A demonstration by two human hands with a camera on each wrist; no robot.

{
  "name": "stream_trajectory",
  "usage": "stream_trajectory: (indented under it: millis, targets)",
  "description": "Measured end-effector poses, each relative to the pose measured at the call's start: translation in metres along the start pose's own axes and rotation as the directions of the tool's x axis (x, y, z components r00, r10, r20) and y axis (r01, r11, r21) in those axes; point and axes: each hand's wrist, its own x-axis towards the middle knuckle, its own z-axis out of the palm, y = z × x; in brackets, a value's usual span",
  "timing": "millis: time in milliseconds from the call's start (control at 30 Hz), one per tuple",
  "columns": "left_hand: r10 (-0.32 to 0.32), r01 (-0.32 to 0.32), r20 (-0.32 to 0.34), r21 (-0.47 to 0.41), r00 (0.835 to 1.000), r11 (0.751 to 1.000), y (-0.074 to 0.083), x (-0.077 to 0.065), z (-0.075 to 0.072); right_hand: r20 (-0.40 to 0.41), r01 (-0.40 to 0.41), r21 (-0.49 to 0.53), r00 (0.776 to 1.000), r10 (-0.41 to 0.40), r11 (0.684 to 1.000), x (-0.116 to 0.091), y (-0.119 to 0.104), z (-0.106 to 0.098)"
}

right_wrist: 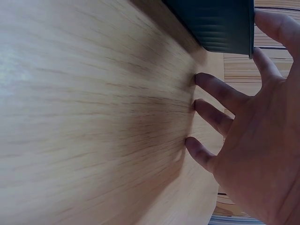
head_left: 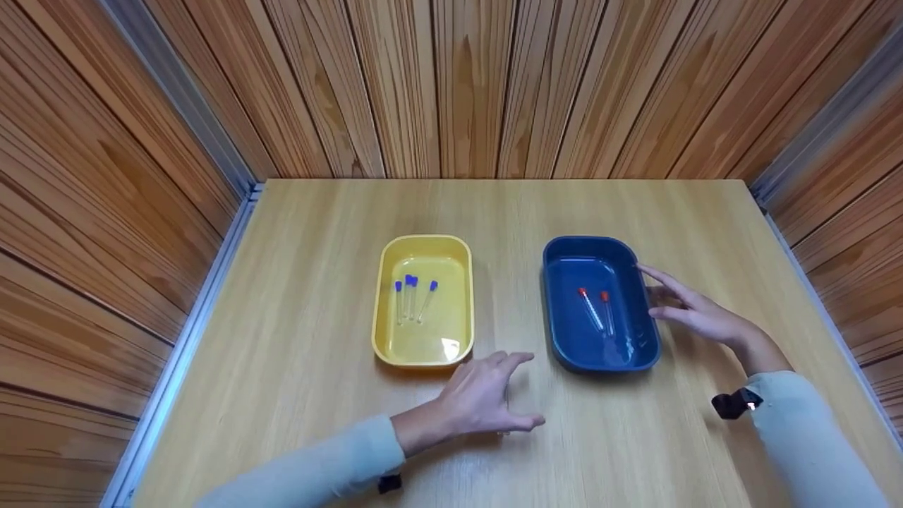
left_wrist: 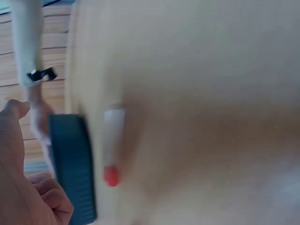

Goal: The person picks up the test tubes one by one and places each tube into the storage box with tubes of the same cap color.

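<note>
My left hand (head_left: 476, 398) is over the table between the two trays, its thumb and forefinger spread wide apart. Close by it in the left wrist view is a clear tube with a red cap (left_wrist: 112, 147), blurred; in the head view the hand mostly hides it. Thumb and forefinger of my right hand (head_left: 695, 310) touch the right rim of the blue tray (head_left: 642, 356). The other fingers (right_wrist: 213, 117) of that hand stretch down to the tabletop. Inside the blue tray lie two red-capped tubes (head_left: 591, 310).
To the left, a yellow tray (head_left: 423, 358) holds several clear tubes with blue caps (head_left: 411, 300). Both trays stand on a pale wooden table (head_left: 296, 296). Wood-panelled walls (head_left: 465, 85) enclose the back and sides, with metal rails (head_left: 190, 339) along the side edges.
</note>
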Motion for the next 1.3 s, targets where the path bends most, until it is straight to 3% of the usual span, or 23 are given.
stream_trajectory:
  millis: [267, 467, 700, 933, 1167, 1300]
  targets:
    - [-0.002, 0.002, 0.014, 0.029, 1.000, 1.000, -0.022, -0.013, 0.020, -0.001, 0.000, 0.006, 1.000, 0.000, 1.000, 0.000, 0.000, 0.000]
    - [-0.027, 0.027, 0.019, 0.043, 0.999, 0.999, -0.030, -0.016, 0.025, 0.003, -0.002, 0.005, 1.000, 0.002, 1.000, 0.002, -0.001, 0.000]
    - [-0.063, 0.059, 0.072, 0.055, 0.995, 0.997, -0.032, -0.015, 0.026, 0.001, -0.008, 0.003, 1.000, 0.008, 1.000, 0.002, 0.000, 0.000]
    - [-0.061, 0.055, 0.066, 0.091, 0.996, 0.994, -0.032, -0.013, 0.028, 0.003, -0.007, 0.007, 1.000, 0.007, 1.000, 0.002, -0.001, 0.001]
    - [-0.078, 0.073, 0.080, 0.065, 0.994, 0.995, -0.032, -0.012, 0.029, 0.005, -0.003, 0.010, 1.000, 0.003, 1.000, 0.002, 0.000, 0.000]
    - [-0.059, 0.056, 0.054, 0.066, 0.997, 0.996, -0.032, -0.013, 0.031, 0.008, -0.012, 0.014, 1.000, 0.012, 1.000, 0.002, 0.000, 0.001]
